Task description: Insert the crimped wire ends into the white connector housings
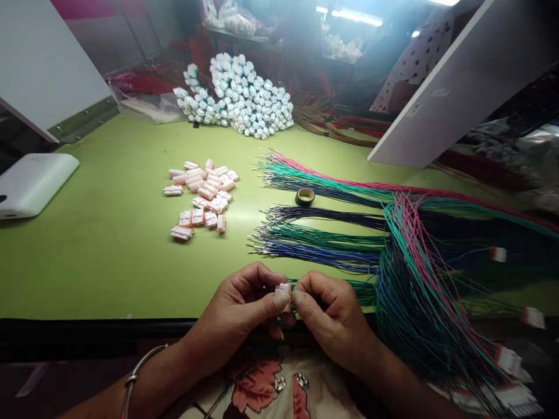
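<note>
Near the table's front edge my left hand (253, 299) is closed on a small white connector housing (283, 289) with an orange edge, thumb in front and fingers behind. My right hand (332, 308) is pinched right against the housing's right side. What its fingertips hold is hidden. Green wires (364, 291) run behind the right hand toward the right. Beyond the hands lie bundles of blue wires (323, 254), green wires (323, 235) and black wires (332, 217), metal terminals pointing left. A loose pile of white and orange connector housings (209, 189) lies on the left.
A roll of black tape (304, 196) sits by pink and teal wires (332, 177). Wired connectors (509, 361) hang at the right front. White connectors (248, 96) are heaped at the back. A white device (37, 183) rests at left; a slanted panel (430, 93) stands at right.
</note>
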The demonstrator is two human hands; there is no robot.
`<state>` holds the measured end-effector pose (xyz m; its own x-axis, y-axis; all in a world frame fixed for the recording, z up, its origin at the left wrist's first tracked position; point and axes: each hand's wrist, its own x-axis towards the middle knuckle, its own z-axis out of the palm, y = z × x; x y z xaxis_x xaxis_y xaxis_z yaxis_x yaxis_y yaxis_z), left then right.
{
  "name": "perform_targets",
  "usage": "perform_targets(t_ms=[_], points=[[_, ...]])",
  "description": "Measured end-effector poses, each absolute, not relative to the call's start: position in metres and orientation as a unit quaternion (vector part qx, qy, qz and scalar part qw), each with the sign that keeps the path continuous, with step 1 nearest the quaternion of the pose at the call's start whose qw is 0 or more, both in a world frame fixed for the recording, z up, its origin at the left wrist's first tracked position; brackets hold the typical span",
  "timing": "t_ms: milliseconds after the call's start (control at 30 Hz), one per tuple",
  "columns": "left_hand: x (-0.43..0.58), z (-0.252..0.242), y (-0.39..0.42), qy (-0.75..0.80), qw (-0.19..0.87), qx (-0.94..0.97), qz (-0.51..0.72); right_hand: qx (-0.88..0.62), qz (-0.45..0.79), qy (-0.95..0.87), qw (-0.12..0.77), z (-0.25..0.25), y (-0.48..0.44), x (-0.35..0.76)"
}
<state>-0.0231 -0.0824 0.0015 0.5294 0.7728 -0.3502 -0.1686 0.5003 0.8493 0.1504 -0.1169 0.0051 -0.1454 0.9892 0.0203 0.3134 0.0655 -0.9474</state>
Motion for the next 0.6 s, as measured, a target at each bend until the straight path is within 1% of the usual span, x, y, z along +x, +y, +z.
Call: perform_targets(t_ms=[133,300,600], points=[[-0.0241,0.0012,-0.0819,0.381,0.780,0.391,0.306,-0.521,0.386,-0.655,0.387,0.0032,-0.1177,0.1562],[-0.0237,0.0000,-0.0829,0.384,0.780,0.389,0.306,-0.474,0.398,-0.682,0.390,0.0012,-0.1193,0.1545],[-0.0225,-0.0007,-0.0836,0.385,0.781,0.385,0.305,-0.477,0.397,-0.671,0.406,-0.0027,-0.1192,0.1521]])
